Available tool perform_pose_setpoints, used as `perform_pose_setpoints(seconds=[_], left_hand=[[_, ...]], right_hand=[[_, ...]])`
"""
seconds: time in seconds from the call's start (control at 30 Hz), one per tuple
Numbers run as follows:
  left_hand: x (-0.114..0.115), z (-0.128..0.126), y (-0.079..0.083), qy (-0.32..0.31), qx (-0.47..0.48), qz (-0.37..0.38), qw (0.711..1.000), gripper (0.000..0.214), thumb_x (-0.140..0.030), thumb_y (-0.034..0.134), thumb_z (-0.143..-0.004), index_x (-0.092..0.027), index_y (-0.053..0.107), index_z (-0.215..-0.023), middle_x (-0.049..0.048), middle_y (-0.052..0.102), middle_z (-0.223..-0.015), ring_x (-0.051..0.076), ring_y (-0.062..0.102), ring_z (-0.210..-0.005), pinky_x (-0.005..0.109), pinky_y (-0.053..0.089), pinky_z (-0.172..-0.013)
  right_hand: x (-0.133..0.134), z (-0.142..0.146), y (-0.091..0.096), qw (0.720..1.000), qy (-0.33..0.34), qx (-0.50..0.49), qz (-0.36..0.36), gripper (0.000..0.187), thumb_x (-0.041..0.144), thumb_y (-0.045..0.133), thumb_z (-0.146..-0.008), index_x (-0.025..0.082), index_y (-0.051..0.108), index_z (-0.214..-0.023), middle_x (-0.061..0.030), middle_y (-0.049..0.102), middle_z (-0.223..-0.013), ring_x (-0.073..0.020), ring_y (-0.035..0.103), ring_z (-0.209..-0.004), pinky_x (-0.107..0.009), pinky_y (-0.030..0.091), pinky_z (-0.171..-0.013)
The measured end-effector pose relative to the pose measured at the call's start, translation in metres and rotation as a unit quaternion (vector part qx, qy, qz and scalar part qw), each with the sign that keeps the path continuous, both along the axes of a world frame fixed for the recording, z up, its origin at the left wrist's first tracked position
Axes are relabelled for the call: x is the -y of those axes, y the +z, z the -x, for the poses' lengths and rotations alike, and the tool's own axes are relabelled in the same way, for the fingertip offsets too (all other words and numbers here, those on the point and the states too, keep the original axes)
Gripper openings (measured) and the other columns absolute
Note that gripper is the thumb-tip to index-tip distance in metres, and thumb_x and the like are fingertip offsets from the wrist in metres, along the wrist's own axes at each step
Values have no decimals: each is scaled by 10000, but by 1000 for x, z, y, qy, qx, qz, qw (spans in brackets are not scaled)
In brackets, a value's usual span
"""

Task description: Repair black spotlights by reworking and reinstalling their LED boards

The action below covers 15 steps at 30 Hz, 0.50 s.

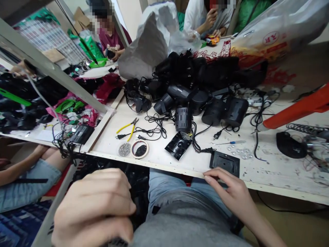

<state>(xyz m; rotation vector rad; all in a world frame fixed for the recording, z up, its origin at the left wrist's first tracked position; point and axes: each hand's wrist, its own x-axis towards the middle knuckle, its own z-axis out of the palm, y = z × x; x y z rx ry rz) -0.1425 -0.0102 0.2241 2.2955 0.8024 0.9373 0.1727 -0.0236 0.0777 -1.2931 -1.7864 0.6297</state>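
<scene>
My left hand is low at the front, over my lap, with its fingers curled tight round something dark that I cannot make out. My right hand rests at the near edge of the white table, its fingers bent and touching a flat black square plate that lies at that edge. Another black plate lies tilted a little further in. Behind it stands a black cylindrical housing with a cord.
A heap of black lamp housings and cables fills the table's middle. Yellow-handled pliers, a tape roll, a pile of small screws, a screwdriver. Plastic bags behind. An orange tool at right. Other people sit left and beyond.
</scene>
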Motion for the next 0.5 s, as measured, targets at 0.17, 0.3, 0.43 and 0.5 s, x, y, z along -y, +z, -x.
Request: perform_pose_setpoints(seconds=[0.17, 0.3, 0.43, 0.5], left_hand=[[-23, 11, -44, 141, 7, 8, 990, 75, -229, 749, -889, -211, 707, -829, -6, 714, -699, 139, 668, -613, 265, 548, -577], [-38, -32, -118, 232, 7, -1, 973, 336, -398, 817, -821, -192, 698, -1058, 84, 735, -994, 217, 705, -918, 344, 597, -784], [-41, -67, -163, 218, 18, -12, 976, 507, -504, 761, -847, -174, 645, -1215, 153, 687, -1157, 274, 666, -1097, 430, 576, -930], [-42, -63, -171, 230, 34, -19, 972, 433, -464, 740, -877, -163, 652, -1176, 140, 701, -1089, 253, 677, -1043, 399, 579, -905]], right_hand=[[-3, 12, -6, 1000, 5, 15, 16, 207, 285, 553, -985, 227, 680, -832, 8, 700, -740, -117, 685, -643, -200, 530, -575], [-8, 26, -11, 998, 24, 49, -11, 204, 278, 530, -1000, 216, 677, -874, -8, 710, -778, -130, 702, -694, -224, 553, -643], [-10, 33, -16, 992, 50, 82, -81, 179, 284, 510, -1018, 211, 670, -988, -18, 721, -841, -129, 722, -757, -222, 560, -728], [-7, 28, -26, 989, 69, 85, -104, 184, 310, 510, -1017, 225, 671, -994, -20, 737, -869, -133, 731, -771, -221, 564, -752]])
